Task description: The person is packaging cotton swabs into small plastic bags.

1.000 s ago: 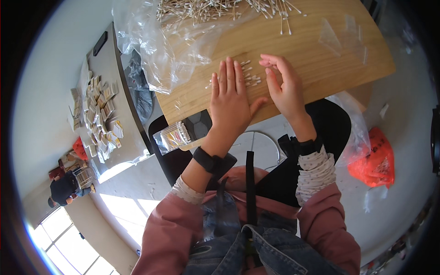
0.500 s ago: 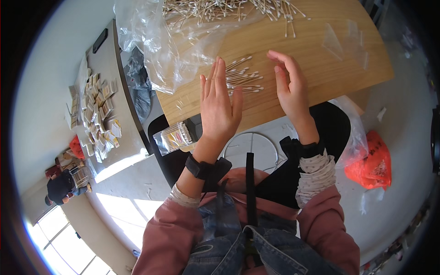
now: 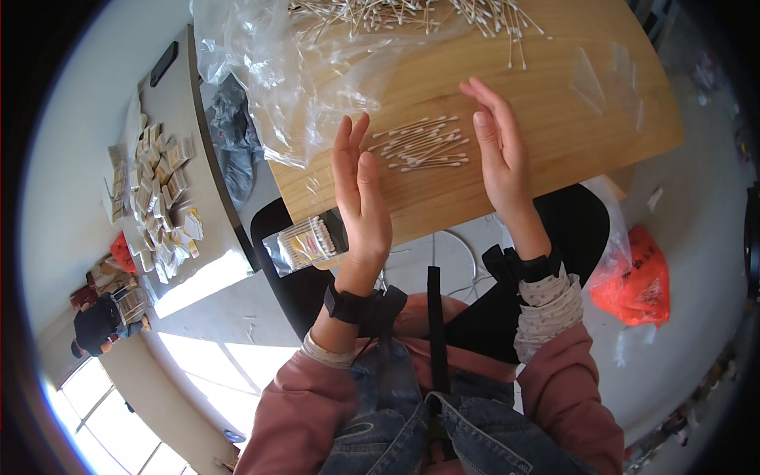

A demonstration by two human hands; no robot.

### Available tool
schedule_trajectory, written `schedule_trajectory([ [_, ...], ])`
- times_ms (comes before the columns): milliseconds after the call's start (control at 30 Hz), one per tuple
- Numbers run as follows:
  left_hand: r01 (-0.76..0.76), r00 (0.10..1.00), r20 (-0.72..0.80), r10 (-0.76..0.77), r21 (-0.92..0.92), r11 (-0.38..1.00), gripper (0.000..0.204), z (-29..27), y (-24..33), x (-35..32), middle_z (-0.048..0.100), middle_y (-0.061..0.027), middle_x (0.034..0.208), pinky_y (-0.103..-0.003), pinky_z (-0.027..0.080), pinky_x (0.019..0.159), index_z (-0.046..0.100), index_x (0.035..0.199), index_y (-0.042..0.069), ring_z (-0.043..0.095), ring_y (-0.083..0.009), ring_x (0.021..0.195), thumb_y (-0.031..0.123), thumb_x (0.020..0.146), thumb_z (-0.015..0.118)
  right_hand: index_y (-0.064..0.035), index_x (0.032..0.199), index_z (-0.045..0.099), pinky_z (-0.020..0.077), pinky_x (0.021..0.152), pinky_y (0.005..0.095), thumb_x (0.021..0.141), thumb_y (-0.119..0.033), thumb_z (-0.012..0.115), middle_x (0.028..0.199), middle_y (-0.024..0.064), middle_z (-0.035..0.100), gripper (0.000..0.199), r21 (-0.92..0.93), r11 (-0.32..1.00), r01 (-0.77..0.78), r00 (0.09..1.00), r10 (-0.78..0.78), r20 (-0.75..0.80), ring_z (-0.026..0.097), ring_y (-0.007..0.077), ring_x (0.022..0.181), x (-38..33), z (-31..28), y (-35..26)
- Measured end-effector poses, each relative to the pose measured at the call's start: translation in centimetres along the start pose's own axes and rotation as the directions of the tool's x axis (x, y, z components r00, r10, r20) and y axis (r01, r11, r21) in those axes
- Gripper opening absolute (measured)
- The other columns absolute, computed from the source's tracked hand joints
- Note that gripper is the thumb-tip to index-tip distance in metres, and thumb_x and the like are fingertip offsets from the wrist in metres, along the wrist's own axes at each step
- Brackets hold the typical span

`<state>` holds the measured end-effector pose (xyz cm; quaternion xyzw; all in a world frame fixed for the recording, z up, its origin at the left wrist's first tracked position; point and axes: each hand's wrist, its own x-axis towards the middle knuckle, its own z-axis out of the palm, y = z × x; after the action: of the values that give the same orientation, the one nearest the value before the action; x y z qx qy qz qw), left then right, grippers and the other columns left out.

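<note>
A small bunch of cotton swabs point(image 3: 422, 144) lies on the wooden table point(image 3: 554, 134), their sticks running roughly left to right. My left hand point(image 3: 362, 186) is upright at the left end of the bunch, fingers stretched and thumb apart, holding nothing. On the other side my right hand point(image 3: 503, 146) is held with its palm turned inward, fingers stretched and a little bent, also without anything in it. The bunch lies between the two palms. By my left wrist, at the table's near edge, is a clear packet of cotton swabs point(image 3: 307, 242).
A large heap of loose swabs point(image 3: 388, 14) covers the far side, beside a crumpled clear plastic bag point(image 3: 265, 87). On the left, a grey table point(image 3: 207, 229) bears many small packets point(image 3: 162, 186) and a phone point(image 3: 164, 63). A red bag point(image 3: 636, 277) sits on the floor at right.
My left hand has drawn back left and turned its palm inward, uncovering the bunch of swabs. The right hand has barely moved.
</note>
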<state>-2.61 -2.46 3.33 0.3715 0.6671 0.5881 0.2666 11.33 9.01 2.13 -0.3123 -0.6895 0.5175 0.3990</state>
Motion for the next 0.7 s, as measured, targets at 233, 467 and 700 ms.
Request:
schedule_trajectory([
  [233, 0.059, 0.985, -0.136, -0.104, -0.304, 0.951, 0.057, 3.4, 0.3, 0.3, 0.036, -0.0171, 0.155, -0.037, 0.016, 0.121, 0.027, 0.152, 0.001, 0.027, -0.0243, 0.148, 0.037, 0.108, 0.034, -0.0016, 0.143, 0.045, 0.0349, 0.11, 0.0333, 0.108, -0.035, 0.039, 0.141, 0.0152, 0.053, 0.048, 0.303, 0.951, -0.066, 0.983, 0.114, -0.144, 0.047, 0.0219, 0.132, -0.2, 2.0, 0.5],
  [467, 0.062, 0.983, -0.146, -0.113, -0.316, 0.947, 0.055, 4.4, 0.6, 0.6, 0.038, -0.0156, 0.154, -0.038, 0.018, 0.12, 0.03, 0.151, 0.001, 0.029, -0.0239, 0.146, 0.036, 0.108, 0.033, 0.001, 0.142, 0.044, 0.0327, 0.113, 0.0363, 0.108, -0.035, 0.038, 0.141, 0.0173, 0.052, 0.049, 0.428, 0.901, -0.073, 0.981, 0.141, -0.13, 0.047, 0.0241, 0.133, -0.3, 2.9, 0.0],
  [700, 0.0, 0.988, -0.142, -0.053, -0.349, 0.937, 0.054, 4.6, -0.2, 0.4, 0.039, -0.0138, 0.154, -0.037, 0.019, 0.119, 0.031, 0.151, 0.001, 0.031, -0.0235, 0.145, 0.034, 0.109, 0.031, 0.0019, 0.142, 0.044, 0.0334, 0.113, 0.0356, 0.109, -0.033, 0.037, 0.141, 0.0187, 0.052, 0.049, 0.432, 0.9, -0.064, 0.981, 0.135, -0.136, 0.047, 0.0237, 0.133, -0.5, 2.8, 0.0],
])
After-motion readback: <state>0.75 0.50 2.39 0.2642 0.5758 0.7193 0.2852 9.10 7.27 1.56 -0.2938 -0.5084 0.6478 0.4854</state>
